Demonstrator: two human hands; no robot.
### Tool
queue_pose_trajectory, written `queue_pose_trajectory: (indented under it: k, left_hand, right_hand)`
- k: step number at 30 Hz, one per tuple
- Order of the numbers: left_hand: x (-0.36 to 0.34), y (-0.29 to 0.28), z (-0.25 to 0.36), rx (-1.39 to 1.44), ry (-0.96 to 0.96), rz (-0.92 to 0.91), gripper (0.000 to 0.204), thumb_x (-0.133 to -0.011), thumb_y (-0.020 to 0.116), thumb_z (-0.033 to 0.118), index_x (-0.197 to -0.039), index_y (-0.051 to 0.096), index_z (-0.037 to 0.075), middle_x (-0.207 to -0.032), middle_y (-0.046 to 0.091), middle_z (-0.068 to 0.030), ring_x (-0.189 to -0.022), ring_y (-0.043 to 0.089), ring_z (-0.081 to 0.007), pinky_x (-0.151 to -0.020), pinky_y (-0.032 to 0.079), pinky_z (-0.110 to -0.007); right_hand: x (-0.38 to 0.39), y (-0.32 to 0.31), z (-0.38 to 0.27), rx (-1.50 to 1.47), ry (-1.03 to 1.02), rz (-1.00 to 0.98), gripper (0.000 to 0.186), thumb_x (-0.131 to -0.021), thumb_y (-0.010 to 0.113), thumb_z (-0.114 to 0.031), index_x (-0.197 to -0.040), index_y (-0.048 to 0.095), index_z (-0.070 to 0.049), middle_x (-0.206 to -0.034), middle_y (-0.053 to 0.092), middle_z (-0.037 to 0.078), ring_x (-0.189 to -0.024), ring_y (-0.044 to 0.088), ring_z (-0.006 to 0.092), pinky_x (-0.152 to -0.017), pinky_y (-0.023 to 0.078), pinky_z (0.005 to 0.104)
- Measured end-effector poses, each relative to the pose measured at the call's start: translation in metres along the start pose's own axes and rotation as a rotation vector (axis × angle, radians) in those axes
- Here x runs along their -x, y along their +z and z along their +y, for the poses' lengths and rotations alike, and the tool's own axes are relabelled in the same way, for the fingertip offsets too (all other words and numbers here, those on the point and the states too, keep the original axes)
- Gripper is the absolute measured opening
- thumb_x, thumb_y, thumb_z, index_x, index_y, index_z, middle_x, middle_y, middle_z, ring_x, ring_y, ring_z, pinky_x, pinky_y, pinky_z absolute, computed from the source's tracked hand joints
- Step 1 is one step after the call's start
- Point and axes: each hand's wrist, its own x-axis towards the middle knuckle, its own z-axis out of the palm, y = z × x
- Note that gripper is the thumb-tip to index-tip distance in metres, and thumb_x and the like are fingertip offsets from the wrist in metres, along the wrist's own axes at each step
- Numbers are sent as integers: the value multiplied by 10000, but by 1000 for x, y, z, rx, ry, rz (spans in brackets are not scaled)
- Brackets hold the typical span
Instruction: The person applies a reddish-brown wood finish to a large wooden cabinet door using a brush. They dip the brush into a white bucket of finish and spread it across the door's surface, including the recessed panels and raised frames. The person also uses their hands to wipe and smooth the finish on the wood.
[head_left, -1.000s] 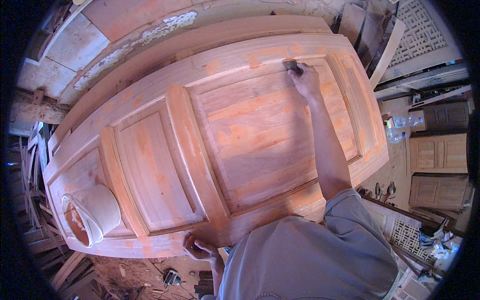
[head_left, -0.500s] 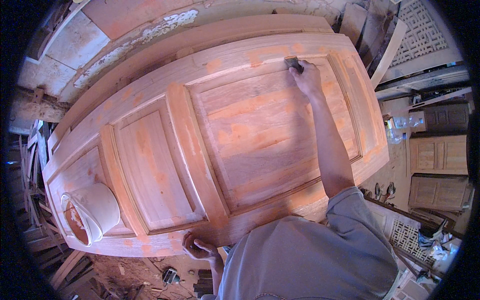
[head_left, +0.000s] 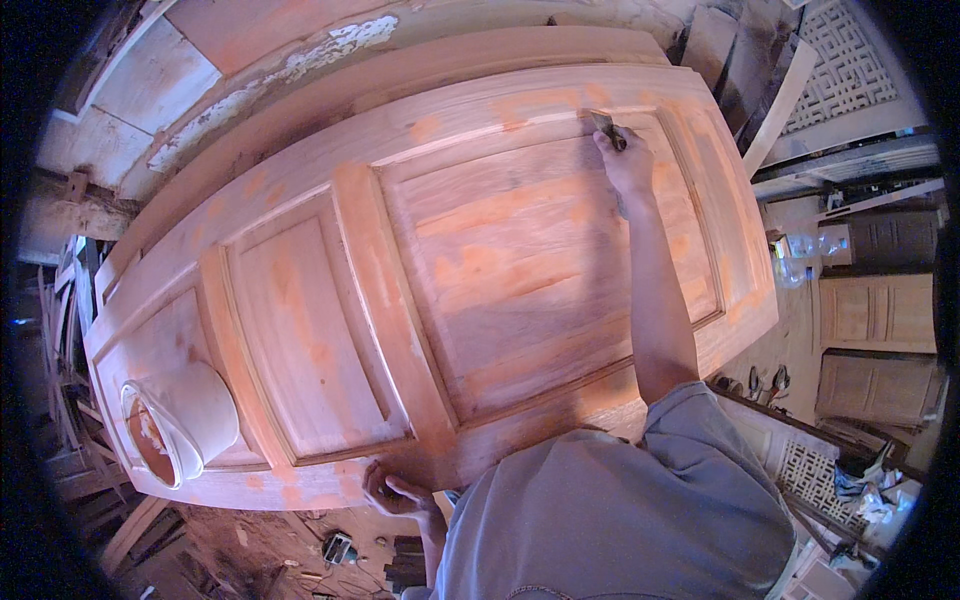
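Observation:
A large wooden panel door [head_left: 395,300] lies before me, with orange filler patches across its frame and panels. At the far moulding of the big right-hand panel, my right hand [head_left: 628,165] is closed around a small putty knife [head_left: 602,122], its blade at the moulding. By the near edge, my left hand [head_left: 395,492] is curled with bent fingers against the rail; anything inside them is hidden. A white bucket [head_left: 205,415] with orange-brown paste at its mouth lies on its side on the door's left end.
Another wooden board [head_left: 470,52] lies behind the door. Scrap timber [head_left: 70,370] is piled at the left. A power tool [head_left: 340,550] sits on the floor below. Plastic bottles [head_left: 795,260] and small cabinet doors [head_left: 875,310] stand at the right.
My right hand has moved slightly right and nearer along the moulding, and the putty knife has turned so its blade shows more. My left hand and the bucket have hardly moved.

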Motion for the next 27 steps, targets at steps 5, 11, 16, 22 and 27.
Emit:
queue_pose_trajectory:
  k: [5, 11, 16, 22, 27]
  left_hand:
    - [5, -1, -8, 22, -7, 21, 264, -1012, 524, 205, -943, 585, -43, -979, 598, -180, -964, 595, -334, -886, 494, -464]
    - [1, 1, -2, 19, -3, 48, 293, -1016, 529, 230, -934, 588, -45, -975, 603, -186, -953, 600, -338, -883, 494, -469]
    - [1, 2, -2, 22, -4, 46, 313, -1020, 529, 246, -933, 589, -49, -983, 607, -189, -951, 603, -338, -879, 497, -468]
    - [4, 0, -6, 0, -34, 38, 303, -1017, 530, 233, -928, 588, -50, -979, 608, -186, -948, 605, -335, -870, 501, -467]
    - [4, -1, -8, 18, -3, 31, 279, -1014, 530, 208, -925, 586, -51, -986, 607, -186, -946, 604, -334, -869, 503, -465]
  right_hand:
    - [0, -2, -16, 128, -54, -124, 360, -881, 757, -274, -1123, 711, -11, -1021, 734, 179, -933, 710, 282, -850, 541, 363]
    - [-2, 5, -20, 244, -88, -116, 343, -863, 763, -241, -1119, 713, -19, -1027, 732, 170, -960, 704, 293, -879, 538, 372]
    - [-3, 10, -13, 195, -118, -80, 342, -851, 772, -245, -1107, 716, -25, -1036, 728, 182, -972, 701, 309, -886, 539, 380]
    - [-5, 5, -16, 204, -90, -101, 353, -846, 777, -260, -1109, 716, -32, -1002, 732, 188, -948, 707, 319, -866, 547, 388]
    - [-1, 5, -21, 265, -127, -84, 358, -850, 774, -270, -1115, 711, -37, -978, 739, 190, -939, 715, 330, -851, 553, 404]
